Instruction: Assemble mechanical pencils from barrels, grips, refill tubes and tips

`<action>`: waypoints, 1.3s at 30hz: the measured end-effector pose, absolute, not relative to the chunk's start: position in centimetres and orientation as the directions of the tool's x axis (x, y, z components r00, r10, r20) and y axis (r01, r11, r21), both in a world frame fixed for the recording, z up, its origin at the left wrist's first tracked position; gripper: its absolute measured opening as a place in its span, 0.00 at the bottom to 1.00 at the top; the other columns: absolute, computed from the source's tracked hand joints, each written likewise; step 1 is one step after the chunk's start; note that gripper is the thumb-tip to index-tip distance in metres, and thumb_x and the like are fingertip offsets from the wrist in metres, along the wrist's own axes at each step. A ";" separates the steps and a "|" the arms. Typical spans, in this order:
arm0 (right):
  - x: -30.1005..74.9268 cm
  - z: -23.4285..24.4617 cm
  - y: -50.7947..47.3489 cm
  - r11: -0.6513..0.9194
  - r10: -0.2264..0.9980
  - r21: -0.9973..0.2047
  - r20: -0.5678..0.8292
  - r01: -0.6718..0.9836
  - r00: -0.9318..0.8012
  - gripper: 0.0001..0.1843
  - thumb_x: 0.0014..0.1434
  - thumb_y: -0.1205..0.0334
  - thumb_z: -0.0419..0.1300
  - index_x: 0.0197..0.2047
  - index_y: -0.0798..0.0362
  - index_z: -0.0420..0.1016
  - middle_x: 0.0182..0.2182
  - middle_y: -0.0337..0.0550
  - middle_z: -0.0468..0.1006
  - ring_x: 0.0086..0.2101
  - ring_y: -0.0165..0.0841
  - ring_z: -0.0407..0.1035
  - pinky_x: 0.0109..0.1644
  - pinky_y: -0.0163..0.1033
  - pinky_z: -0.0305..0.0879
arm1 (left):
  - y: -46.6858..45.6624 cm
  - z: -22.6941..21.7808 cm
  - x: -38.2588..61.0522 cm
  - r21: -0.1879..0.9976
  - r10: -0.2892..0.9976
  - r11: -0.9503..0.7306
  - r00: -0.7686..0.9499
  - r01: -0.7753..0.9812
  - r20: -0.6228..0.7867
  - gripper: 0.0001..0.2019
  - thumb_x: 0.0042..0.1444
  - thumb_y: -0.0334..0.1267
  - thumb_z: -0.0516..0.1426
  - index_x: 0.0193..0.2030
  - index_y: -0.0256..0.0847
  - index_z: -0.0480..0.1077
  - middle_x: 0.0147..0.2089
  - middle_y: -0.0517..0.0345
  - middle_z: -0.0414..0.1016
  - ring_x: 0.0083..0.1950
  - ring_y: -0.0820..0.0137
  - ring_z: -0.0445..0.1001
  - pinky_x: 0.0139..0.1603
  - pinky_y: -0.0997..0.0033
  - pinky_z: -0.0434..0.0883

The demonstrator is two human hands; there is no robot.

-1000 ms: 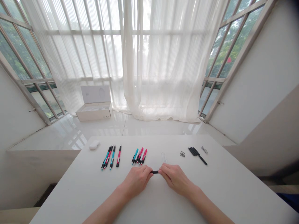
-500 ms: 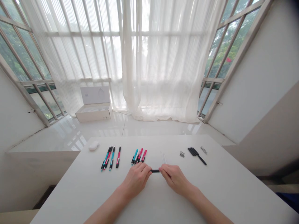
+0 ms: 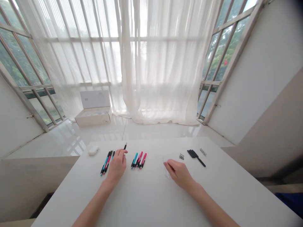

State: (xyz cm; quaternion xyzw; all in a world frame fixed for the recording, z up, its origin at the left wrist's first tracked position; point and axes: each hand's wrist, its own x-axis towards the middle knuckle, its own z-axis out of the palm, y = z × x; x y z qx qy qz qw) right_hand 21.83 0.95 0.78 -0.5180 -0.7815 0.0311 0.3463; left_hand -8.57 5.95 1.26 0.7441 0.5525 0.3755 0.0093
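Observation:
My left hand is closed around a pen, whose black grip and metal tip stick out beyond the fingers; its barrel is hidden. Beside and partly under that hand lie several assembled pens in teal and pink with black ends. To its right are several short teal and pink pen barrels. My right hand is curled shut at the thin clear rods, fingertips against or just over them. Whether anything is inside its fingers is hidden.
Small metal springs, black grip tubes and tiny metal tips lie at the table's right. A white earphone-style case sits far left. An open white box stands on the sill behind the white table.
My hands have come apart; the black piece between them no longer shows there. My left hand moved left to the pen row, a pen in it. My right stayed by the clear rods.

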 end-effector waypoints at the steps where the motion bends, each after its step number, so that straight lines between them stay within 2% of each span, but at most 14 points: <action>1: 21.9 0.8 1.0 0.462 0.828 -0.388 0.512 0.798 -0.231 0.24 0.69 0.54 0.44 0.21 0.50 0.56 0.17 0.32 0.58 0.19 0.26 0.49 0.24 0.35 0.46 | 6.2 1.1 -9.0 0.399 0.850 -0.348 0.106 0.848 0.515 0.14 0.61 0.30 0.45 0.47 0.40 0.70 0.49 0.48 0.72 0.48 0.63 0.73 0.47 0.62 0.72; 4: 22.0 0.7 1.1 0.458 0.822 -0.343 0.514 0.820 -0.244 0.24 0.69 0.54 0.44 0.21 0.51 0.58 0.17 0.33 0.60 0.18 0.26 0.50 0.24 0.35 0.46 | 6.5 0.5 -9.8 0.265 0.884 -0.269 0.128 0.926 0.450 0.15 0.60 0.30 0.48 0.49 0.38 0.71 0.51 0.47 0.73 0.52 0.60 0.71 0.53 0.59 0.69; 8: 22.5 0.5 1.5 0.415 0.838 -0.296 0.493 0.861 -0.234 0.24 0.69 0.53 0.44 0.22 0.51 0.60 0.16 0.34 0.63 0.18 0.27 0.53 0.25 0.35 0.47 | 6.3 0.3 -10.0 0.107 0.882 -0.241 0.171 0.965 0.440 0.15 0.60 0.32 0.49 0.49 0.38 0.72 0.54 0.44 0.72 0.53 0.57 0.70 0.54 0.57 0.67; 12: 23.3 0.6 1.8 0.332 0.880 -0.293 0.437 0.896 -0.183 0.23 0.68 0.53 0.45 0.23 0.50 0.65 0.18 0.36 0.69 0.19 0.29 0.59 0.26 0.35 0.49 | 6.0 0.5 -9.9 0.035 0.881 -0.241 0.203 0.970 0.427 0.12 0.59 0.32 0.50 0.44 0.37 0.73 0.54 0.42 0.71 0.52 0.56 0.69 0.54 0.56 0.67; 15: 23.6 0.9 1.8 0.327 0.907 -0.336 0.373 0.883 -0.194 0.17 0.66 0.56 0.47 0.30 0.49 0.71 0.24 0.37 0.76 0.23 0.30 0.66 0.29 0.35 0.54 | 5.9 0.7 -9.9 0.001 0.880 -0.241 0.218 0.971 0.421 0.11 0.59 0.32 0.51 0.41 0.37 0.74 0.55 0.41 0.70 0.52 0.53 0.69 0.52 0.54 0.67; 18: 23.7 1.0 1.7 0.362 0.916 -0.369 0.312 0.856 -0.253 0.14 0.65 0.60 0.48 0.38 0.48 0.74 0.30 0.38 0.79 0.26 0.31 0.69 0.31 0.35 0.58 | 5.7 0.9 -9.6 0.007 0.866 -0.256 0.226 0.967 0.445 0.11 0.60 0.32 0.50 0.42 0.37 0.73 0.55 0.42 0.70 0.52 0.53 0.69 0.50 0.53 0.68; 20: 23.6 1.0 1.6 0.373 0.917 -0.374 0.290 0.849 -0.276 0.13 0.64 0.61 0.48 0.40 0.47 0.75 0.31 0.38 0.79 0.26 0.31 0.69 0.32 0.36 0.58 | 5.6 1.0 -9.1 0.038 0.838 -0.321 0.265 0.946 0.478 0.12 0.61 0.32 0.49 0.45 0.38 0.72 0.54 0.45 0.71 0.51 0.55 0.69 0.50 0.55 0.68; 24: 23.4 1.1 1.6 0.357 0.926 -0.361 0.258 0.862 -0.276 0.14 0.64 0.61 0.48 0.37 0.48 0.76 0.29 0.39 0.78 0.27 0.31 0.69 0.31 0.35 0.57 | 5.0 1.2 -7.8 0.101 0.746 -0.549 0.431 0.830 0.508 0.13 0.64 0.31 0.47 0.48 0.41 0.71 0.52 0.50 0.73 0.49 0.61 0.70 0.50 0.60 0.69; 27: 23.5 1.5 1.6 0.300 0.948 -0.320 0.208 0.899 -0.243 0.15 0.64 0.60 0.48 0.33 0.50 0.74 0.28 0.39 0.77 0.28 0.31 0.69 0.32 0.35 0.56 | 4.5 1.2 -7.1 0.122 0.726 -0.612 0.494 0.781 0.478 0.13 0.65 0.31 0.46 0.47 0.42 0.71 0.50 0.52 0.74 0.48 0.63 0.71 0.49 0.61 0.68; 34: 23.9 1.8 1.8 0.108 0.991 -0.298 0.106 0.949 -0.080 0.11 0.62 0.60 0.52 0.30 0.51 0.70 0.28 0.39 0.77 0.29 0.32 0.69 0.32 0.35 0.53 | 4.4 1.5 -7.2 0.086 0.837 -0.437 0.370 0.895 0.402 0.13 0.66 0.36 0.48 0.34 0.40 0.69 0.38 0.52 0.76 0.42 0.61 0.73 0.44 0.62 0.67; 39: 24.2 1.9 2.1 -0.015 0.997 -0.305 0.073 0.952 0.039 0.08 0.61 0.59 0.54 0.34 0.52 0.70 0.30 0.41 0.78 0.31 0.34 0.71 0.31 0.35 0.53 | 4.5 1.2 -7.5 0.100 0.883 -0.362 0.307 0.927 0.354 0.05 0.63 0.33 0.52 0.37 0.40 0.68 0.36 0.54 0.76 0.39 0.62 0.74 0.42 0.65 0.67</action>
